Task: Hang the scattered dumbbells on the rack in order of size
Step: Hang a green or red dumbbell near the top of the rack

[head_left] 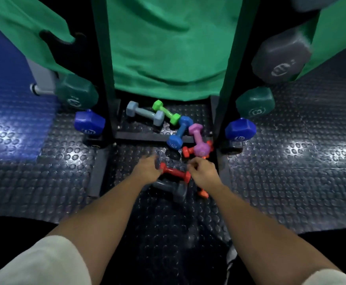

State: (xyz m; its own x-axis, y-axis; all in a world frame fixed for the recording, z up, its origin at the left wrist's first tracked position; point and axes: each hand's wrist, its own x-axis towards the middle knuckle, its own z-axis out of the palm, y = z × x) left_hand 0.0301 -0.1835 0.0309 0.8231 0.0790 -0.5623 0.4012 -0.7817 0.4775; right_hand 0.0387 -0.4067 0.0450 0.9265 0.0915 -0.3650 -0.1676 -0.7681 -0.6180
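Head view: a red dumbbell point(175, 172) lies on the studded black rubber floor point(291, 182) between the two hands, resting on top of a dark grey dumbbell point(171, 188). The left hand point(147, 170) is at the red dumbbell's left end with its fingers point(154, 161) curled loosely; motion blur hides whether they grip it. The right hand point(203, 171) is at the right end, fingers bent inward, and again I cannot tell if they pinch anything. An orange dumbbell point(203, 193) pokes out just under the right wrist.

Farther out, inside the base of the black rack point(104, 79), more dumbbells lie scattered: a pale grey-blue one point(144, 113), a bright green one point(166, 112) touching it, a blue one point(179, 132) lying across the base bar, a purple one point(198, 140) resting over another red one point(188, 151).

Already hanging on the rack are a dark green pair point(76, 94) and, below them, a deep blue pair point(89, 123), one head at each side. A large grey one point(281, 58) hangs upper right. Green cloth point(168, 48) drapes behind the rack.
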